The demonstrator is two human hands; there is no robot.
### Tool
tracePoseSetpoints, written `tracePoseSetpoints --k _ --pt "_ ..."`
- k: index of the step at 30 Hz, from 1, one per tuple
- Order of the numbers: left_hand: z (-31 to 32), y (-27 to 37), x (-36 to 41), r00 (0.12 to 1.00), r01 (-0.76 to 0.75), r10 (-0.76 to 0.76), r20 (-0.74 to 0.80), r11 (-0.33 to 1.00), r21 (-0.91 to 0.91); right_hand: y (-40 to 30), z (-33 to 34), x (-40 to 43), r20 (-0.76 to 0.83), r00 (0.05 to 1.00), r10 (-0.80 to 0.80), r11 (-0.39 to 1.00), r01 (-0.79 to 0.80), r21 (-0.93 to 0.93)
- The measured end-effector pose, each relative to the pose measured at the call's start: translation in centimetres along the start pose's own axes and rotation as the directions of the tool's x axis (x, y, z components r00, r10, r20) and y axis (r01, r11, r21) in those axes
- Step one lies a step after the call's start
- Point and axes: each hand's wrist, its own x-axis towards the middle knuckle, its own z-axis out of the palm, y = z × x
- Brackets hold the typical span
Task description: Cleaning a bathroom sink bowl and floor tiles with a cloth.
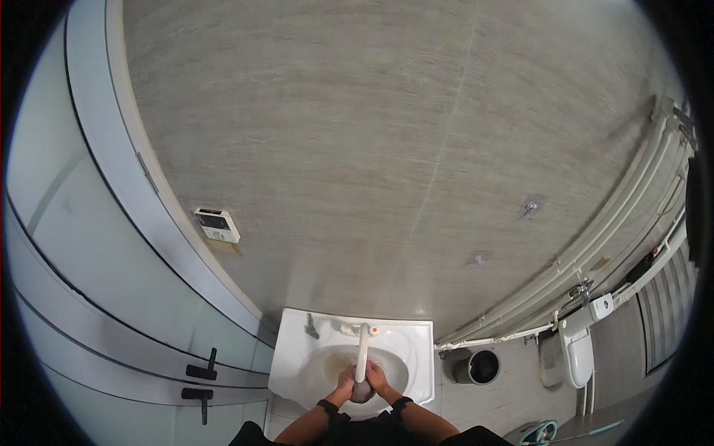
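Both hands are together in the white washbasin [421,362], below the white faucet spout [362,351]. A rounded grey-brown item [363,393] lies between them; whether it is cloth or something else cannot be told. My left hand [346,380] grips its left side, and my right hand [376,377] is on its right side. The spout partly covers the fingers and the item. Brownish, cloudy water [333,362] shows in the bowl at the left. Each wrist wears a dark band.
A small grey item [312,326] lies on the basin's back left ledge. Glazed doors with black handles [202,371] stand at left. To the right are a dark bin [461,371], a toilet [580,359] and wall pipes [608,234]. A teal bucket [544,432] sits lower right.
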Motion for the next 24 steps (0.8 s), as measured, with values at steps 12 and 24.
tracePoseSetpoints --k 12,24 --pt "-0.8 0.7 -0.7 0.917 0.207 -0.117 0.381 0.957 -0.205 3.1 0.7 6.0 -0.197 0.944 0.266 0.964 -0.258 0.061" --pt "-2.1 1.5 -1.1 0.885 0.187 -0.051 0.463 0.949 -0.252 2.6 0.8 4.5 0.137 0.982 0.131 0.546 -0.187 0.817"
